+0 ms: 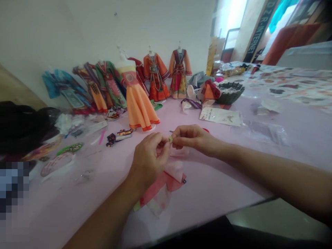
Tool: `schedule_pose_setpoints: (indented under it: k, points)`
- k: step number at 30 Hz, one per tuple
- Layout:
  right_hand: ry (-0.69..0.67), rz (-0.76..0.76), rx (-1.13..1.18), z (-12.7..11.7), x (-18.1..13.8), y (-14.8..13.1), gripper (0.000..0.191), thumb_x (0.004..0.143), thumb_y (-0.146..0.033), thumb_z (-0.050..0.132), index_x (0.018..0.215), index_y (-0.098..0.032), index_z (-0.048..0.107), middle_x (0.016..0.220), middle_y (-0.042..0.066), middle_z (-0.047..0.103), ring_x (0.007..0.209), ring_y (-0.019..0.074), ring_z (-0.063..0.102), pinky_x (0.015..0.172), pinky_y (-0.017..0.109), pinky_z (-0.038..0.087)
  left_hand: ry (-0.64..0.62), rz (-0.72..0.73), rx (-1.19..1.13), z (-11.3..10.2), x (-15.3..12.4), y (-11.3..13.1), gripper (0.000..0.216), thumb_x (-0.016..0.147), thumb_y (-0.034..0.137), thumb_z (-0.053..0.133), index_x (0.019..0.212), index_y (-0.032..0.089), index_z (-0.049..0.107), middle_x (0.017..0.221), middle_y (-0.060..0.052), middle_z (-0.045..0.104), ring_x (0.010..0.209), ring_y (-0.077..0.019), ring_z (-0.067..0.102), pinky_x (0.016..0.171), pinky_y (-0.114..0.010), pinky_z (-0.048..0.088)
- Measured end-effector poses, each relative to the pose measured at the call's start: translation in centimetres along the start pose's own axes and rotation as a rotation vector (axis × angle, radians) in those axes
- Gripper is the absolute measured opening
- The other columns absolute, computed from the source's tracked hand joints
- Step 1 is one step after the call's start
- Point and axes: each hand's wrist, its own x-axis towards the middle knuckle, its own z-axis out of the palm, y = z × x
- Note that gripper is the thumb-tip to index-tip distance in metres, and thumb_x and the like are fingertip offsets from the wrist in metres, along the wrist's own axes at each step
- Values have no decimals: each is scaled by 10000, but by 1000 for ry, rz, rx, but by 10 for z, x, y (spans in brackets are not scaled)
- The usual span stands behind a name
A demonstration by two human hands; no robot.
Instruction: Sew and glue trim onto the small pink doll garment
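Observation:
My left hand (149, 157) and my right hand (190, 137) meet above the pink table (212, 186). Together their fingertips pinch a tiny pale yellow-green piece (170, 138). Under my left hand lies a small doll garment of pink and red fabric (166, 185), which the hand partly covers. A thin metal point and a bit of red show just behind my right hand.
Several doll-size costumes on stands line the far wall, the nearest an orange dress (138, 100). A dark basket (230, 92), a printed card (220, 116), clear plastic bags (261, 133), small shoes (120, 135) and paper cut-outs (70, 148) lie around. A black bag (20, 126) sits left.

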Motion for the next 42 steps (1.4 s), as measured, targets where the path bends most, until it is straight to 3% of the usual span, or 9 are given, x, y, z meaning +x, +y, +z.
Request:
schedule_pose_setpoints:
  k: [12, 25, 42]
  points:
    - [-10, 7, -116, 1, 0, 4, 305, 826, -385, 806, 863, -144, 622, 757, -17, 594, 674, 100, 509, 622, 247, 382, -38, 45, 74, 3, -1, -2, 125, 891, 146, 548, 796, 194, 614, 764, -5, 631, 755, -186, 587, 714, -345, 447]
    - [23, -17, -142, 4, -1, 4, 91, 777, -180, 688, 787, -163, 599, 703, -41, 558, 628, 87, 464, 564, 237, 343, -84, 100, 158, 3, -3, -1, 134, 928, 172, 516, 850, 198, 622, 837, -34, 666, 813, -226, 607, 742, -396, 469]
    - [-25, 25, -65, 2, -1, 2, 118, 787, -224, 696, 839, -164, 608, 707, -36, 564, 625, 95, 463, 572, 245, 323, -54, -17, -76, 2, -1, 3, 130, 884, 153, 561, 798, 219, 633, 777, 9, 678, 742, -153, 620, 693, -292, 486]
